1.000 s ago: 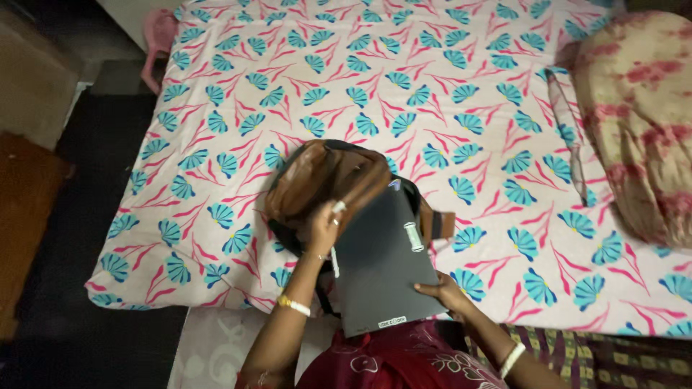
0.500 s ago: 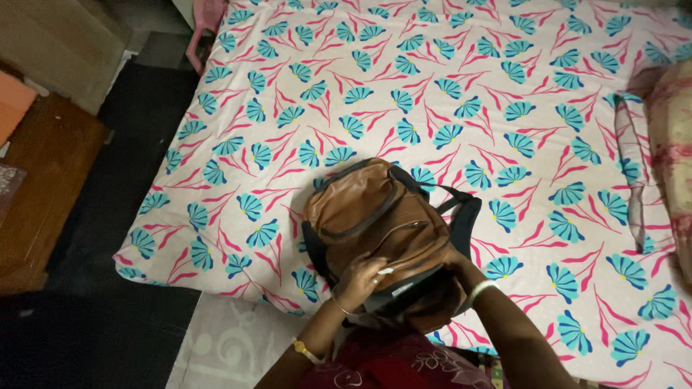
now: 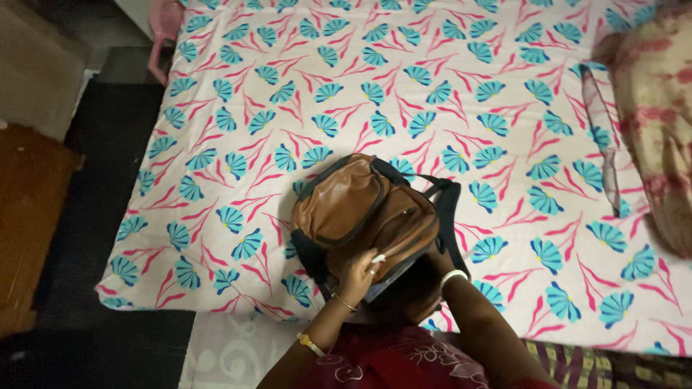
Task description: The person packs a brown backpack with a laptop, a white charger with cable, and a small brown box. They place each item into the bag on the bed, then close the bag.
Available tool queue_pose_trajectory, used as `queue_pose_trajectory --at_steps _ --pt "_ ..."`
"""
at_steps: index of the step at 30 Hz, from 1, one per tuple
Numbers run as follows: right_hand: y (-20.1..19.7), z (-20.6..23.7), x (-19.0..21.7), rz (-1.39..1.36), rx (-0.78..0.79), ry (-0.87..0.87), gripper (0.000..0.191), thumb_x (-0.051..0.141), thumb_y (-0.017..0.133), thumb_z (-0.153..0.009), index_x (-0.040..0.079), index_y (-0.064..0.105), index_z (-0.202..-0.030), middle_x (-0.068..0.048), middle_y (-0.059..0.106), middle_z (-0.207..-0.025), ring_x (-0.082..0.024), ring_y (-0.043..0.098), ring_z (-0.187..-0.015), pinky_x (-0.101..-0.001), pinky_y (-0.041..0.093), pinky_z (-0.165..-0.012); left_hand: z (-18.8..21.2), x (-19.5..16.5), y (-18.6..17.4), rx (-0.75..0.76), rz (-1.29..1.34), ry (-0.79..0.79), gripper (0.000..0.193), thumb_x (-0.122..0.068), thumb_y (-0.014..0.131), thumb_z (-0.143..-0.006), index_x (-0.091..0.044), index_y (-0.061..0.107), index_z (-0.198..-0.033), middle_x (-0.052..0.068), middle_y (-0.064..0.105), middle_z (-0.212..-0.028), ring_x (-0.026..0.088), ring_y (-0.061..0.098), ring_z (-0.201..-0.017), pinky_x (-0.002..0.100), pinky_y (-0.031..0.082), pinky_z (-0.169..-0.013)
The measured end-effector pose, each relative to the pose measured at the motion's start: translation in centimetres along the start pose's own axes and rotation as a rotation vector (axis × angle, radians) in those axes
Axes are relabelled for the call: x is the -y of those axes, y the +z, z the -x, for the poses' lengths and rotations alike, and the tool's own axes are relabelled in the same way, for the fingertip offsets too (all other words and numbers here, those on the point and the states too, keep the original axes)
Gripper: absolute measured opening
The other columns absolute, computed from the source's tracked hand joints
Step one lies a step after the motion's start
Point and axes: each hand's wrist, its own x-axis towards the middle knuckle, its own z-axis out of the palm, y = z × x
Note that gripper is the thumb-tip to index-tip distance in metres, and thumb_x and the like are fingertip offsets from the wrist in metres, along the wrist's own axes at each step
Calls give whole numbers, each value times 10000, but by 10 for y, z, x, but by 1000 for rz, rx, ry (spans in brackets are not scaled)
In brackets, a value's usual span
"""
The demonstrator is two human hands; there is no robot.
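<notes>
Brown backpack lying on the bed, directly beyond the fingers. Left hand: fingers curled, pinching the bag's open rim. Right hand: mostly hidden inside the opening beside a dark flat item; grip cannot be told.

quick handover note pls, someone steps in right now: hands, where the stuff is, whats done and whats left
Left hand: on the near edge of the brown backpack, fingers at its open top, touching the dark flat item that sticks out a little.
Right hand: mostly hidden behind the backpack's near right side; only the wrist with a white bangle shows. Its grip cannot be seen.
Backpack: lying on the bed with the floral sheet, near the front edge, black straps out to the right.
Done: dark flat item is almost fully inside.
Left: its last edge is not yet in; the top is not yet closed.
</notes>
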Motion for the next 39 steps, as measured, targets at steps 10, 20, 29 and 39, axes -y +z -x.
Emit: queue_pose_trajectory --at_steps 10,20,29,39 --pt "-14 110 -56 -79 -187 -166 380 183 682 -880 98 706 -1250 -155 747 -1165 -319 734 -1055 -392 579 -906 2 -27 41 31 -160 -32 319 -194 688 -937 -62 681 -1227 177 745 -1115 369 716 -1014 426 565 -851" --pt "-20 252 -180 -6 -608 -236 359 144 755 -856 103 725 -1212 -163 674 -1310 -349 617 -1246 -412 497 -1027 8 -53 125 252 152 67 425 -131 724 -881 -33 622 -1282 194 703 -1239 355 679 -1182 410 511 -1005" --pt "-52 363 -138 250 -1192 -59 550 268 775 -853 156 617 -1368 -203 500 -1509 -422 435 -1416 -543 386 -1122 -15 -189 133 638 -367 590 622 -390 724 -908 -144 542 -1449 147 424 -1581 374 332 -1473 633 202 -1171" --pt "57 495 -101 232 -1343 542 702 398 771 -825 235 523 -1461 -203 307 -1616 -430 250 -1504 -697 206 -1141 61 -253 170 981 -234 955 705 -417 725 -883 -153 484 -1491 137 317 -1645 349 210 -1541 651 131 -1188"
